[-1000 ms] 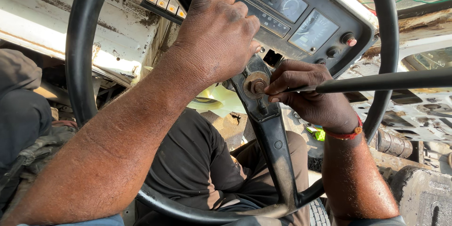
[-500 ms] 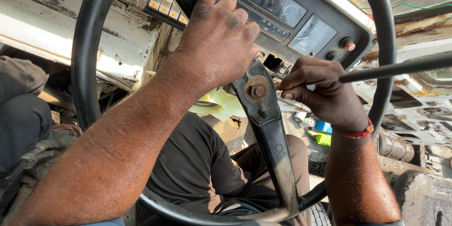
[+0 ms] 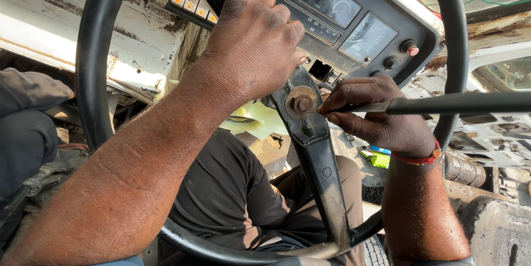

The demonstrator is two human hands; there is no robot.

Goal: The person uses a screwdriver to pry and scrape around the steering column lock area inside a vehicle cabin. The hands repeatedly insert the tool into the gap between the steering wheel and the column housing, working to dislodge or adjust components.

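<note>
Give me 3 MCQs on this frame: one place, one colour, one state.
1. Where is the left hand?
A. on the wheel's upper spoke
B. on the gauges
C. in the lap

2. What colour is the right wrist's band?
A. blue
B. red
C. white

3. What is the right hand doing?
A. hanging open
B. gripping the rim
C. gripping a dark rod

Answers:
1 A: it lies over the spoke just above the hub nut of the wheel.
2 B: a red band circles the wrist.
3 C: the fingers close on the rod, whose tip is near the nut.
</note>
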